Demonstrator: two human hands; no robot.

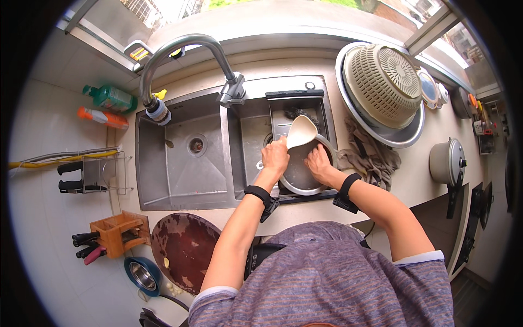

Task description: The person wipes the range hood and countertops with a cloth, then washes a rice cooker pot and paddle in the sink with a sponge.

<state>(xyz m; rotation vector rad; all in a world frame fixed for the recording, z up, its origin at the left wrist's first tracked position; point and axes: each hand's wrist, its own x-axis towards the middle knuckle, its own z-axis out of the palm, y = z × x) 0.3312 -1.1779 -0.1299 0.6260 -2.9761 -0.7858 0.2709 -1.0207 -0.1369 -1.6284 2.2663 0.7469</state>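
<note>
My left hand grips a cream-coloured ladle, its bowl over the far rim of a round metal pot. A white looped end shows on the other side of that hand; it looks like the ladle's handle. Inside the pot, my right hand has its fingers bent downward. Whether those fingers hold anything is hidden. Cloudy liquid seems to lie in the pot, which rests over the right basin of a double steel sink. Dark scouring mesh lies in a tray just behind the ladle.
A curved faucet arches over the left basin. Right of the sink are a crumpled cloth, a colander in a metal basin, and a pressure cooker. A round chopping board and a knife block stand front left.
</note>
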